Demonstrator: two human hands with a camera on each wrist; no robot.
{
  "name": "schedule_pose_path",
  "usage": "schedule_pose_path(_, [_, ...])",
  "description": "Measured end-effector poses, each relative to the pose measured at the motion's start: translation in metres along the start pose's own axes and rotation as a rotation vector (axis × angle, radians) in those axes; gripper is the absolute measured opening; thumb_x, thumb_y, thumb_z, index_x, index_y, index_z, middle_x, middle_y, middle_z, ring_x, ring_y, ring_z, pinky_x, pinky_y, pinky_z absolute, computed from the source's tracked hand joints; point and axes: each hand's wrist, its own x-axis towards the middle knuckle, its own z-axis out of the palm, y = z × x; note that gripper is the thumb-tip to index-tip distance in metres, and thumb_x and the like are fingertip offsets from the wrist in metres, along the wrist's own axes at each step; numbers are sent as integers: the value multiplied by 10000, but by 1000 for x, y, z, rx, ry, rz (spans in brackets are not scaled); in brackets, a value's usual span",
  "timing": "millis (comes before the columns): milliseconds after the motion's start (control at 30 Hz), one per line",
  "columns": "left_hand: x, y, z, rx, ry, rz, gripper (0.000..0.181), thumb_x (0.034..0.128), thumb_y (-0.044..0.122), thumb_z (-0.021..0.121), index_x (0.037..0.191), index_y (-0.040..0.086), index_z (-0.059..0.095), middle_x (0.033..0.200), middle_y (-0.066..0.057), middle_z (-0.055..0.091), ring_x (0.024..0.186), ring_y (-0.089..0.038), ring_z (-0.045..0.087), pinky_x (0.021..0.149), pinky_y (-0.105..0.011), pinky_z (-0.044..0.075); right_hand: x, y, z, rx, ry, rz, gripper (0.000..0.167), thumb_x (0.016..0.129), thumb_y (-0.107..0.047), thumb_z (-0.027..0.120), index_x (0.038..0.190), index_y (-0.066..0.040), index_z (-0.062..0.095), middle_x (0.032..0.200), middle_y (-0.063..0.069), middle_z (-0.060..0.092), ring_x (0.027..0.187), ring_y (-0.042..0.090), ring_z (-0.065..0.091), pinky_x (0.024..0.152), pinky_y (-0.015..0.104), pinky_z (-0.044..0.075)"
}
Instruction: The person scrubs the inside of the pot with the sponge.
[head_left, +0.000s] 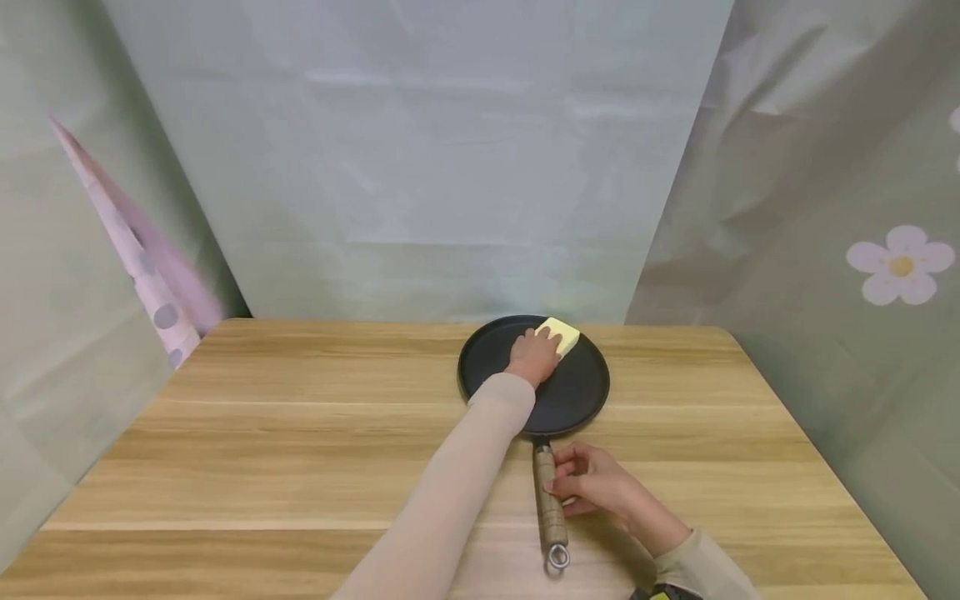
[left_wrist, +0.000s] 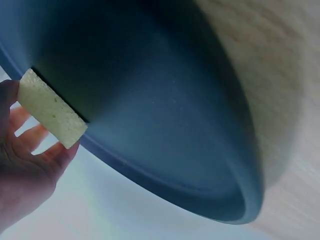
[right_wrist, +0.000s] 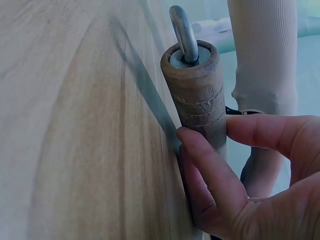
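A flat black frying pan [head_left: 573,400] lies on the wooden table with its brown wood-look handle [head_left: 551,500] toward me. My left hand [head_left: 534,357] reaches over the pan and grips a pale yellow sponge [head_left: 564,333] near the far right of its rim. In the left wrist view, thumb and fingers hold the sponge [left_wrist: 52,110] by its edges, its lower face against the pan [left_wrist: 165,115]. My right hand [head_left: 596,479] pinches the handle from the right. Seen from the right wrist, thumb and fingers lie either side of the handle [right_wrist: 197,100], which ends in a metal ring [right_wrist: 184,32].
The wooden table [head_left: 262,450] extends to both sides of the pan. Behind it hangs a pale grey sheet [head_left: 450,167]. At the right stands a sheet with a flower print [head_left: 900,265], and a pink dotted fold [head_left: 153,283] shows at the left.
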Motion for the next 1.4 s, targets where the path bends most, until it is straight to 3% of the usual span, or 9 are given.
schedule_pose_path(233, [1,-11,3,-38,5,-82,451,1027,361,431,1460,234,429,1441,-18,438,1262,-259,422,1014,-367,388,1,0,0,-3,1,4,452,788,-18,691,1153,105,455,925,101,520,746,175,581,647,353,569])
schedule_pose_path(567, [-4,-25,3,-22,-2,-120,425,1025,347,444,1423,200,464,1372,-64,477,1220,-281,451,998,-366,406,3,1,0,-14,-4,8,452,797,-18,682,1163,110,450,923,97,522,745,175,582,649,353,569])
schedule_pose_path(967, [-9,-36,3,-21,-2,-130,415,1025,337,442,1403,171,480,1335,-82,491,1194,-282,456,991,-368,406,5,3,-2,-10,-10,-4,438,810,-2,664,1168,118,442,926,99,529,734,177,585,644,359,570])
schedule_pose_path(1400, [-19,-53,-1,-6,-12,-92,444,1031,336,427,1443,170,440,1385,-85,475,1235,-310,451,1023,-383,392,7,0,-3,-17,-5,-3,446,813,-13,669,1171,119,439,930,100,539,739,174,582,644,347,564])
